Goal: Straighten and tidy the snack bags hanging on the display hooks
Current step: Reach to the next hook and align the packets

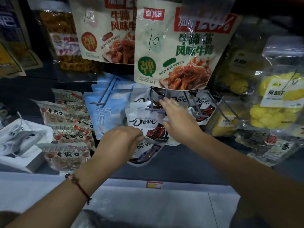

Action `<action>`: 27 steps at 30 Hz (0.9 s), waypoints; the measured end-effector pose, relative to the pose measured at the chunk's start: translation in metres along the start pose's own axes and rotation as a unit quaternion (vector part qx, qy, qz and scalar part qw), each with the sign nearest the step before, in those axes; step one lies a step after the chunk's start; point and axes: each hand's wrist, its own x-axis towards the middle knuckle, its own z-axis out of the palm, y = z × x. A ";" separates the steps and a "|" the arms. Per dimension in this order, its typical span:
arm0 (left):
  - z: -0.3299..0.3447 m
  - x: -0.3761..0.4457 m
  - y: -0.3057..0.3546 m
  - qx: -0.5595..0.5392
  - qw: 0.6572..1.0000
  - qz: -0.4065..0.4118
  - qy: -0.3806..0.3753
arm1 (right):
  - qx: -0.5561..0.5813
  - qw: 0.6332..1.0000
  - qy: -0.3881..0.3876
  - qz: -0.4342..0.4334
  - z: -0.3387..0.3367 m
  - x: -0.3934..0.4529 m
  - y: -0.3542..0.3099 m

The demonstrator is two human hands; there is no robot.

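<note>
The left hand (121, 140) pinched the top corner of a loose Dove bag (144, 152), low in the middle of the display. The right hand (176, 119), with fingers mostly straight, touched the hanging Dove bags (143, 119) at their grey hook (153, 109). A big beef tendon bag (181, 46) hung just above.

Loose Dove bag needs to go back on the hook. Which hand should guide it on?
Probably left: the left hand already pinches the loose Dove bag, while the right hand is open, fingers at the hook.
</note>
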 end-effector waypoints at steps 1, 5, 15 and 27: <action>0.001 0.001 -0.001 0.001 1.000 -0.003 0.004 | -0.008 1.000 0.001 -0.007 0.002 0.006 0.001; 0.002 0.003 -0.004 0.006 1.000 -0.016 0.019 | -0.014 0.999 -0.016 -0.045 0.011 0.027 0.008; 0.007 -0.002 0.002 0.013 0.998 -0.058 0.016 | 0.050 0.990 0.131 0.002 0.033 0.023 0.002; 0.017 0.010 0.037 0.010 0.997 -0.028 0.077 | 0.158 0.983 0.093 0.012 0.000 -0.058 0.023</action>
